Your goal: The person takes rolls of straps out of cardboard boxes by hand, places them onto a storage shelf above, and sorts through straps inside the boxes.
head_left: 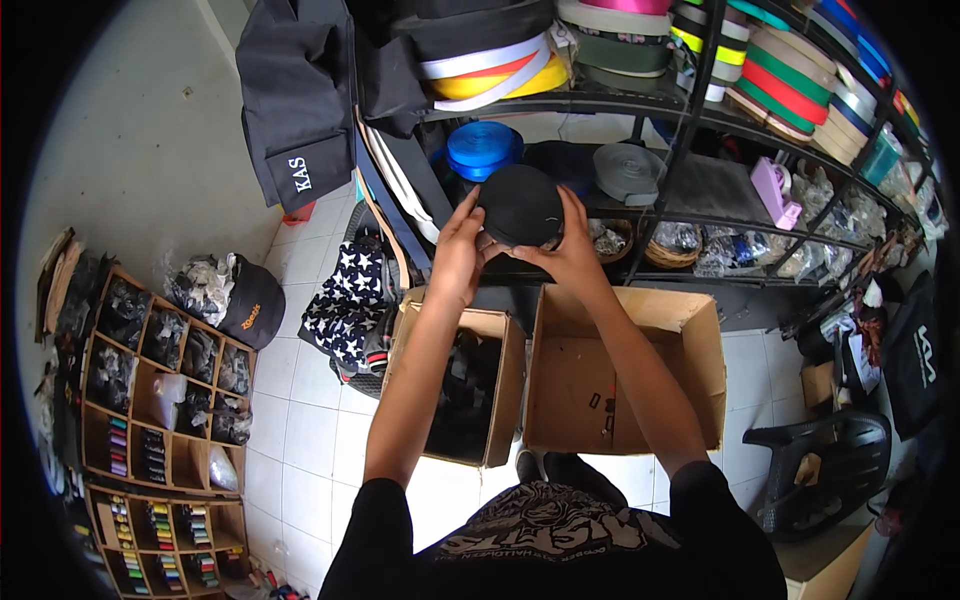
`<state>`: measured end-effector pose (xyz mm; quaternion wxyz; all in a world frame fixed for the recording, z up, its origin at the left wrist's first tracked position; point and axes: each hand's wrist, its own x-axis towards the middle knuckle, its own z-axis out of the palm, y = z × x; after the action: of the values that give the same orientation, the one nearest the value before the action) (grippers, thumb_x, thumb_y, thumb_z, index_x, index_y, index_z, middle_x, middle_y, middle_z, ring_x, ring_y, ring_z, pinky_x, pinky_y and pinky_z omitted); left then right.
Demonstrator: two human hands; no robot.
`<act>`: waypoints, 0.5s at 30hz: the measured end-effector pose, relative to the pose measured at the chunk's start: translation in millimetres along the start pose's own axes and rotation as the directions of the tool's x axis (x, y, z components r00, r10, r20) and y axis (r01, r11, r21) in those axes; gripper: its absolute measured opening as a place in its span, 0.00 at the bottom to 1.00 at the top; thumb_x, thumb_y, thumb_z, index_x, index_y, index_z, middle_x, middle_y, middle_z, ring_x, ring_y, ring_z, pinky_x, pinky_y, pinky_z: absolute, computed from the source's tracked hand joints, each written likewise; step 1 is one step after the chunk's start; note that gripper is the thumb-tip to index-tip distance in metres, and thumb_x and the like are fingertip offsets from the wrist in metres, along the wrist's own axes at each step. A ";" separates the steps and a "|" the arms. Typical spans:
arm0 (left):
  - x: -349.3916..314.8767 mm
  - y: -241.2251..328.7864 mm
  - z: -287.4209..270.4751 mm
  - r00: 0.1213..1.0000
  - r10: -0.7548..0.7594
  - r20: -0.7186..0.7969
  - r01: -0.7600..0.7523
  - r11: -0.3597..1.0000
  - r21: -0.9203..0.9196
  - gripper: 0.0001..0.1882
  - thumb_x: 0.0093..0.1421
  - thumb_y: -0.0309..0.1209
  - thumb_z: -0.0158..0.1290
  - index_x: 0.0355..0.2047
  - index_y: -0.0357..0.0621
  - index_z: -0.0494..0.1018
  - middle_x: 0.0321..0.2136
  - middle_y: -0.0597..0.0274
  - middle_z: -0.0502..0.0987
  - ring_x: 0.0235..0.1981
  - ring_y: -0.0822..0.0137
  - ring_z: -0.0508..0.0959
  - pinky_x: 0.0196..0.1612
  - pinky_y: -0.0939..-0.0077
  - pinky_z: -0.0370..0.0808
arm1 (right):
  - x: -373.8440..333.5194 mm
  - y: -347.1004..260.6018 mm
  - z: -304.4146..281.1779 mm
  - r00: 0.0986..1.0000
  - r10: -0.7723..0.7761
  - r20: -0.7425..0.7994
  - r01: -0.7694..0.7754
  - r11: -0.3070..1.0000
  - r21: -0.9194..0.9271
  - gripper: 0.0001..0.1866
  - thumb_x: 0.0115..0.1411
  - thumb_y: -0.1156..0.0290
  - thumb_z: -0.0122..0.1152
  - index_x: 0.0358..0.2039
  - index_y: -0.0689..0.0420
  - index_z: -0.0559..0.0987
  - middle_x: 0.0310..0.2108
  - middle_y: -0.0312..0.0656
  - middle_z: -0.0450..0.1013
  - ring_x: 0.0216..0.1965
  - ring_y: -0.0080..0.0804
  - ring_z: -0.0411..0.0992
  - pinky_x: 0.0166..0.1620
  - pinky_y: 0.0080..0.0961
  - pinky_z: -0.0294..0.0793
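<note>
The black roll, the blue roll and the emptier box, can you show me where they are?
black roll (520,205): head view, middle of its flat round face.
blue roll (484,146): head view, top of the coil.
emptier box (570,385): head view, bare inside floor.

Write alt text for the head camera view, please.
Both hands, left hand and right hand, hold a black roll of webbing above two open cardboard boxes on a white tiled floor, before shelves of coloured ribbon rolls.
</note>
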<state>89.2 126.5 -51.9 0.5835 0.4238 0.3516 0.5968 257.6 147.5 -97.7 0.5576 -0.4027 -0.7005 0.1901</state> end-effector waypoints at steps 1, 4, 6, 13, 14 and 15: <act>16.9 1.6 -8.6 1.000 0.006 -0.014 -0.006 1.000 0.005 0.27 0.65 0.30 0.35 0.65 0.40 0.52 0.52 0.52 0.71 0.45 0.62 0.78 0.46 0.68 0.77 | 14.3 11.6 5.0 1.000 0.014 0.022 -0.014 0.999 -0.041 0.56 0.39 0.61 0.78 0.63 0.64 0.53 0.61 0.57 0.55 0.63 0.49 0.54 0.63 0.39 0.58; 70.5 5.5 -30.3 0.998 -0.026 -0.055 0.037 0.981 0.193 0.28 0.61 0.26 0.39 0.63 0.38 0.56 0.50 0.52 0.72 0.42 0.63 0.78 0.42 0.68 0.79 | 59.5 47.4 26.5 0.999 0.003 0.055 0.001 0.997 -0.073 0.57 0.37 0.54 0.78 0.62 0.65 0.56 0.60 0.59 0.55 0.62 0.54 0.54 0.62 0.42 0.56; 108.7 1.9 -44.5 0.994 0.063 -0.085 -0.034 0.951 0.307 0.28 0.60 0.26 0.39 0.63 0.37 0.58 0.49 0.53 0.72 0.42 0.63 0.78 0.41 0.68 0.79 | 91.0 64.9 43.2 0.997 0.014 0.074 -0.011 0.999 -0.042 0.57 0.37 0.51 0.77 0.61 0.66 0.56 0.61 0.60 0.54 0.61 0.57 0.54 0.62 0.45 0.55; 195.1 -23.2 -102.4 0.929 0.349 -0.119 -0.177 0.706 0.685 0.21 0.58 0.27 0.46 0.52 0.35 0.71 0.36 0.55 0.80 0.37 0.65 0.79 0.39 0.77 0.73 | 175.6 116.8 91.5 0.988 0.023 0.154 -0.026 1.000 0.015 0.46 0.41 0.54 0.75 0.56 0.64 0.65 0.53 0.59 0.66 0.56 0.52 0.64 0.60 0.38 0.61; 205.0 -26.0 -100.2 0.927 0.353 -0.128 -0.132 0.625 0.769 0.20 0.58 0.29 0.48 0.51 0.36 0.72 0.35 0.49 0.80 0.37 0.60 0.80 0.40 0.74 0.73 | 186.1 130.5 95.2 0.985 0.036 0.171 -0.030 0.999 -0.038 0.44 0.40 0.51 0.74 0.53 0.65 0.68 0.50 0.59 0.69 0.54 0.52 0.67 0.58 0.38 0.63; 212.8 -29.0 -98.1 0.924 0.358 -0.135 -0.084 0.533 0.842 0.20 0.57 0.31 0.50 0.49 0.36 0.72 0.33 0.44 0.80 0.37 0.55 0.80 0.41 0.70 0.74 | 195.5 144.2 95.4 0.984 0.040 0.171 -0.033 0.999 -0.043 0.44 0.40 0.51 0.74 0.53 0.65 0.68 0.50 0.59 0.69 0.54 0.52 0.67 0.58 0.38 0.63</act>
<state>19.5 347.6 -96.6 0.1781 0.5948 0.6131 0.4885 208.8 403.7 -107.2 0.4835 -0.4087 -0.7420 0.2205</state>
